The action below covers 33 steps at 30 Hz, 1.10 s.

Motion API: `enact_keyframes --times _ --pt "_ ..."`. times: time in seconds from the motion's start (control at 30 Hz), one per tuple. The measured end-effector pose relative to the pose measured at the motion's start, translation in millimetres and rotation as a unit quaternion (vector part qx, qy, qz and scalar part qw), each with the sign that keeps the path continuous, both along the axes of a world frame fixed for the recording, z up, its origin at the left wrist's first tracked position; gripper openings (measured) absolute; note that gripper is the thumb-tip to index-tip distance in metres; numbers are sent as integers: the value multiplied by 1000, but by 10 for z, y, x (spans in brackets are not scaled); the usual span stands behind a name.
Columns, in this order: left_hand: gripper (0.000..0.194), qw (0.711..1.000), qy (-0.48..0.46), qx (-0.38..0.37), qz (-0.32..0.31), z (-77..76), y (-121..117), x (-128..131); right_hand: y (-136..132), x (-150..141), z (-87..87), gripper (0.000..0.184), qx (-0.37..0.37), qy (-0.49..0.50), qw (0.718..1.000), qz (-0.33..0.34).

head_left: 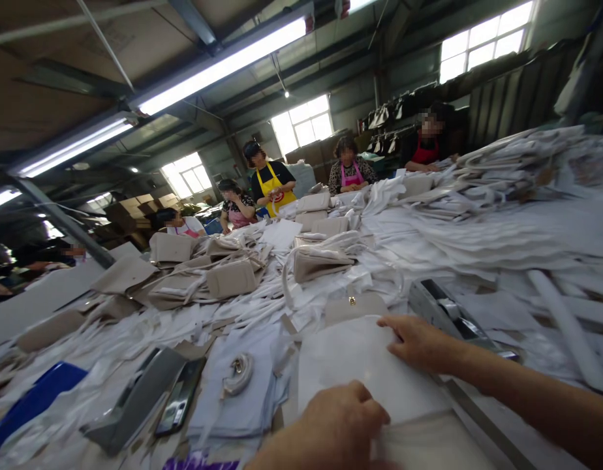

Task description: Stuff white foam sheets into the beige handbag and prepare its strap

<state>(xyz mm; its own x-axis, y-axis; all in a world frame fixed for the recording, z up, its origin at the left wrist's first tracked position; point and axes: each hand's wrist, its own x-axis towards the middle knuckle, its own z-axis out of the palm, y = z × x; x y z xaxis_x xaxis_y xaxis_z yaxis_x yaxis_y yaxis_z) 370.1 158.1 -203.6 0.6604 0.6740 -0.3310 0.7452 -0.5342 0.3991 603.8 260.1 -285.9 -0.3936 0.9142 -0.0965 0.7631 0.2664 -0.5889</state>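
A white fabric dust bag [360, 365] lies flat on the table in front of me, with a beige purse [355, 307] with a gold clasp poking out of its far end. My left hand [340, 421] is closed in a pinch on the bag's near edge. Fingers together, my right hand [419, 341] rests on the bag's far right corner, gripping its edge. A coiled strap [237, 373] lies on white cloth to the left.
A tape dispenser [448, 313] stands right of the bag; a phone [180, 397], a grey metal tray [135, 401] and a blue tray [34, 401] lie to the left. Beige purses [230, 277] and stacks of white bags [502, 170] cover the long table. Several people in aprons work at the far side.
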Motion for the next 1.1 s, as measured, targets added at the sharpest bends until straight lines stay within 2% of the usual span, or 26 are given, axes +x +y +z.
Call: enact_keyframes --times 0.07,0.13,0.17,0.2,0.23,0.3,0.33,0.47,0.57,0.63,0.7,0.77,0.83,0.93,1.03,1.1 --pt "52 992 -42 -117 -19 290 134 -111 79 74 -1 52 -3 -16 1000 6" --pt "53 973 -69 -221 -1 476 329 -177 117 108 5 47 -9 -23 1000 16" --pt "50 972 -85 -218 20 511 439 -184 117 106 7 45 -9 -27 999 19" --pt "47 979 -96 -174 45 504 547 -171 106 95 6 44 -7 -33 999 21" --pt "44 987 -103 -99 67 457 643 -143 84 78 2 44 -3 -39 999 21" --pt "41 991 -97 50 82 265 777 -58 23 44 -17 45 8 -54 998 20" --pt "41 990 -89 84 72 136 808 -14 -11 33 -28 46 13 -61 998 20" --pt "50 997 -60 57 -7 -390 736 65 -111 53 -19 41 28 -123 992 20" --pt "62 998 -38 52 -8 -620 635 16 -127 38 118 31 57 -191 979 38" --pt "67 998 -37 49 -5 -679 606 -20 -120 -51 251 29 108 -200 972 55" --pt "68 998 -46 48 -7 -700 604 -36 -117 -204 359 31 150 -166 971 81" --pt "66 997 -61 52 -9 -721 610 -32 -132 -374 383 36 133 -103 977 128" --pt "66 995 -77 56 -7 -761 606 -20 -168 -495 293 42 71 -63 982 164" --pt "71 995 -82 60 8 -842 572 -12 -246 -508 12 64 -14 -88 985 151" --pt "79 995 -71 61 23 -899 529 -23 -325 -389 -217 75 -49 -126 984 113" --pt "84 996 -64 50 24 -907 513 -33 -365 -323 -252 76 -52 -131 984 104"
